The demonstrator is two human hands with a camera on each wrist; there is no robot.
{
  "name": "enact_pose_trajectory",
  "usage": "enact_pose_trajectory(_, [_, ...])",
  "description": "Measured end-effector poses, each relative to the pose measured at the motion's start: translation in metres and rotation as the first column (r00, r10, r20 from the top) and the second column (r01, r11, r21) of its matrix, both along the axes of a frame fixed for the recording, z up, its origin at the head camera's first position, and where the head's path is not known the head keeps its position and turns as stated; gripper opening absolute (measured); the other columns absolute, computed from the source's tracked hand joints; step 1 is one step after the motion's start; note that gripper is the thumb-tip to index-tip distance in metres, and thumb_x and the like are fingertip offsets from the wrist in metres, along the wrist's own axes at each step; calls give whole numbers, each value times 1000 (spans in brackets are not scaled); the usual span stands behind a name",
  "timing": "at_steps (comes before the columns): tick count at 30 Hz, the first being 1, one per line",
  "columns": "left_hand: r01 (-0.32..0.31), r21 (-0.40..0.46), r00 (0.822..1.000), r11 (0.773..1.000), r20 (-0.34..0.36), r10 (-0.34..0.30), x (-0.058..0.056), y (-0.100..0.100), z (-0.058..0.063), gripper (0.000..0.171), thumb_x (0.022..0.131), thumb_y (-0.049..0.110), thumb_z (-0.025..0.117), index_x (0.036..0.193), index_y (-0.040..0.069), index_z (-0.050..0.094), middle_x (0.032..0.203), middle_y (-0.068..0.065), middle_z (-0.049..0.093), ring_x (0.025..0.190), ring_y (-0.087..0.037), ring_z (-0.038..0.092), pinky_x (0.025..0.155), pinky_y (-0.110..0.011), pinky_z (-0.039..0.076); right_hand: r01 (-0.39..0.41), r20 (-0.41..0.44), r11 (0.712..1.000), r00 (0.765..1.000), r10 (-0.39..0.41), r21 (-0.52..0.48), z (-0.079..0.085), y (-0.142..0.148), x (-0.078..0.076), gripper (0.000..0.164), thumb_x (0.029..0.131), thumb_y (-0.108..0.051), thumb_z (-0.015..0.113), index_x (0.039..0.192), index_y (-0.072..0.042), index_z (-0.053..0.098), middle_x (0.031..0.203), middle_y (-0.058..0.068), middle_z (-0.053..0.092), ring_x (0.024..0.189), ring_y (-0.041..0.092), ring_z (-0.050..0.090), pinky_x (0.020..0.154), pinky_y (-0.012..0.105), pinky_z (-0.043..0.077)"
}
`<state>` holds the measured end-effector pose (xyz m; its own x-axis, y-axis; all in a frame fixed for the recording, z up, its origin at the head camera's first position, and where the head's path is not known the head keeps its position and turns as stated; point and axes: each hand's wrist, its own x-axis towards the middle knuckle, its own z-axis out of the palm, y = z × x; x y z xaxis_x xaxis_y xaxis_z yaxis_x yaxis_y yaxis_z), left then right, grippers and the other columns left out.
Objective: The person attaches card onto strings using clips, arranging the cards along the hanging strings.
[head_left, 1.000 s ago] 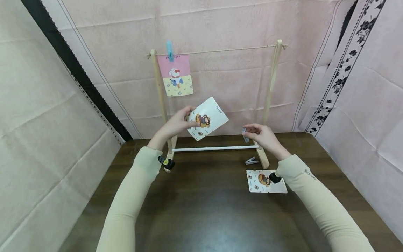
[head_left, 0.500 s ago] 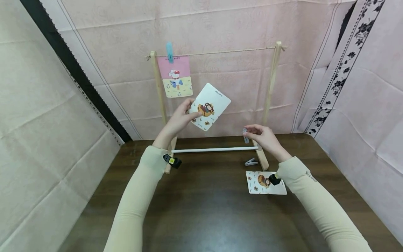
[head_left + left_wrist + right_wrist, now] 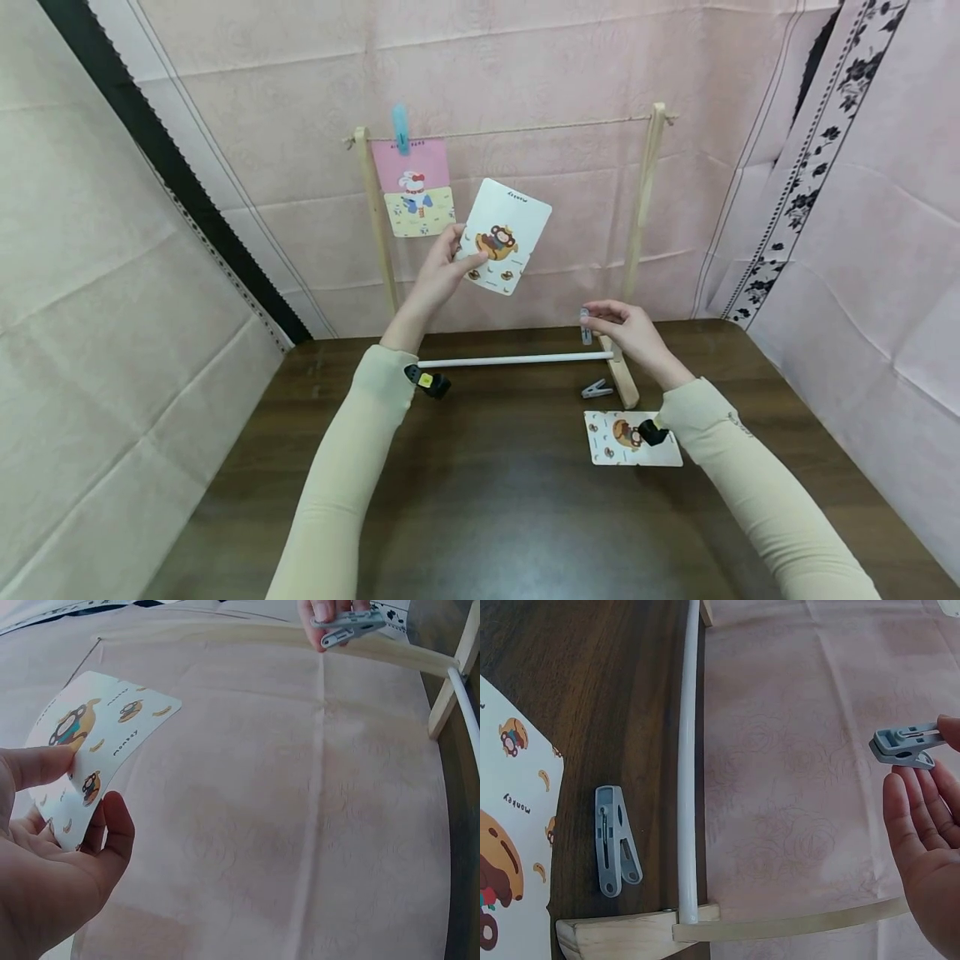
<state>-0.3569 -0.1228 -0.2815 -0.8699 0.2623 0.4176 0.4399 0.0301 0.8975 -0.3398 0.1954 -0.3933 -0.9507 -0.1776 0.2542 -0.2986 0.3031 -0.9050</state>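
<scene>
My left hand (image 3: 442, 275) pinches a white monkey card (image 3: 504, 237) by its lower left edge, thumb in front, in front of the rack and below its string (image 3: 540, 128). In the left wrist view the card (image 3: 139, 712) bends slightly. Near the rack's right post, my right hand (image 3: 626, 329) pinches a grey-blue clothespin (image 3: 907, 742) between thumb and fingers. A second clothespin (image 3: 615, 840) lies on the table by the rack's right foot. Another monkey card (image 3: 607, 437) lies flat, partly behind the right wrist camera.
A pink and yellow card (image 3: 416, 196) hangs from the string under a blue clothespin (image 3: 401, 129). The wooden rack's right post (image 3: 643, 200) and white crossbar (image 3: 517, 359) stand at the back of the dark table (image 3: 480, 500). Pale cloth (image 3: 525, 50) surrounds it.
My left hand has raised the monkey card toward the string and turned it more upright. The right hand has stayed almost still with its clothespin.
</scene>
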Motion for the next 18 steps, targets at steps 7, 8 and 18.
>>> enact_pose_trajectory(7, [-23, 83, 999, 996, 28, 20, -1, 12, 0, 37, 98, 8, 63, 131, 5, 47, 122, -15, 64, 108, -25, 65, 97, -45, 49, 15, -1, 1000, 1000, -15, 10, 0, 1, 0, 49, 97, -34, 69, 134, -2, 61, 126, 17, 65, 95, 11, 67, 84, 24, 53])
enact_pose_trajectory(8, [-25, 95, 999, 995, 31, 22, -1, 13, 0, 37, 98, 9, 63, 132, 6, 47, 123, -15, 64, 109, -25, 64, 98, -46, 48, 16, -2, 1000, 1000, -16, 8, 1, 0, 0, 49, 98, -33, 69, 134, -2, 60, 126, 18, 64, 95, 11, 67, 84, 24, 53])
enact_pose_trajectory(18, [-38, 226, 999, 973, 35, 31, -8, 27, 10, 32, 99, 7, 61, 128, 8, 47, 125, -13, 64, 109, -23, 64, 91, -33, 52, 2, -6, 1000, 1000, -2, -6, 8, -4, 2, 47, 97, -29, 69, 134, -1, 61, 125, 19, 65, 94, 8, 67, 84, 23, 53])
